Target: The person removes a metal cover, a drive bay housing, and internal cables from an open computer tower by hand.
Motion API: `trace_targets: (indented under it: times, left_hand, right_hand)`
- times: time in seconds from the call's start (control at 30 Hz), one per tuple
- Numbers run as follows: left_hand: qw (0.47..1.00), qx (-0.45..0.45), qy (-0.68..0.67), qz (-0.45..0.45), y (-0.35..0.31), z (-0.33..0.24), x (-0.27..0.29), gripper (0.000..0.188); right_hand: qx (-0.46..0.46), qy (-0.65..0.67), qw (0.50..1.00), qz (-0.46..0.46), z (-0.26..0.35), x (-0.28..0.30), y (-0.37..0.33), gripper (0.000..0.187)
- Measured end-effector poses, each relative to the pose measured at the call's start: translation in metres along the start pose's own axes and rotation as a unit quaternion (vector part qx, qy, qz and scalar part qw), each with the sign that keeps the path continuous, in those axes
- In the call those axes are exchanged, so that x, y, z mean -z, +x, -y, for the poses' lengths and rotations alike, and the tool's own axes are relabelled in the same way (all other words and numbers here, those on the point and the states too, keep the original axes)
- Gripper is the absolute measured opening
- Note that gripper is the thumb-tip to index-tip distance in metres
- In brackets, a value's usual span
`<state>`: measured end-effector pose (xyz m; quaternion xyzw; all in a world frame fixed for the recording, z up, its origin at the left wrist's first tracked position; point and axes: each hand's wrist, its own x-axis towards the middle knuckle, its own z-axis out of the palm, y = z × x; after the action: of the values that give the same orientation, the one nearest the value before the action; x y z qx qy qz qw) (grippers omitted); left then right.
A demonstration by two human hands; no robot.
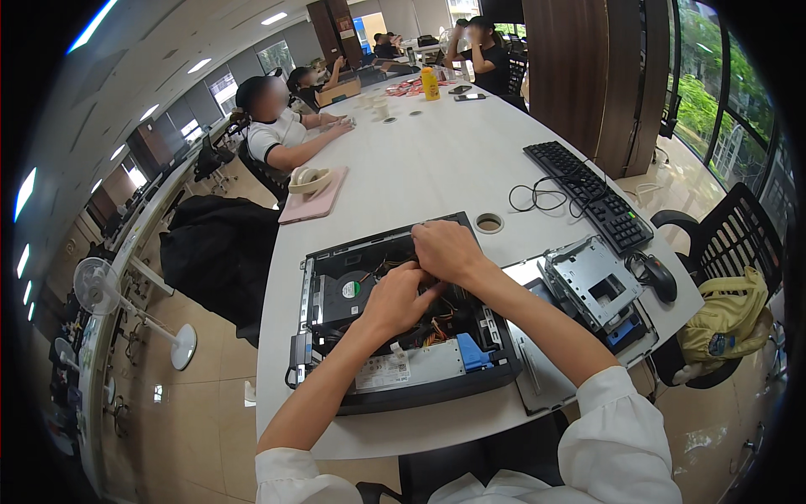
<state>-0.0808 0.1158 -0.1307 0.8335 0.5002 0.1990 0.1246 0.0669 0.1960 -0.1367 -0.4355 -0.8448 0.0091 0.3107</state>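
You've got a long white surface (pixel 470 160) running away ahead, a dark wood pillar (pixel 562 84) beyond it, trees (pixel 695 92) bright through tall windows (pixel 743 151) right, a fan (pixel 96 286) left on glossy beige floor (pixel 227 420), ceiling lights (pixel 199 65) glowing!

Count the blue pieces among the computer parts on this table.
2 visible: one bright blue piece at the near right of the open computer case; a second blue piece by the near end of the metal bracket. More may be hidden inside.
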Motion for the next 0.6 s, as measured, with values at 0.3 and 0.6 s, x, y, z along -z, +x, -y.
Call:
trace_targets:
  times: [0.3, 0.6]
  left_hand:
    - [0.986, 0.132, -0.084, 0.053, 0.007, 0.016, -0.014, 0.043]
    - [0.983, 0.136, -0.080, 0.093, 0.010, 0.020, -0.019, 0.045]
  right_hand:
    - [-0.038, -0.072, 0.993, 0.086, 0.004, 0.008, -0.007, 0.014]
    - [-0.035, -0.120, 0.976, 0.178, 0.006, 0.004, -0.004, 0.017]
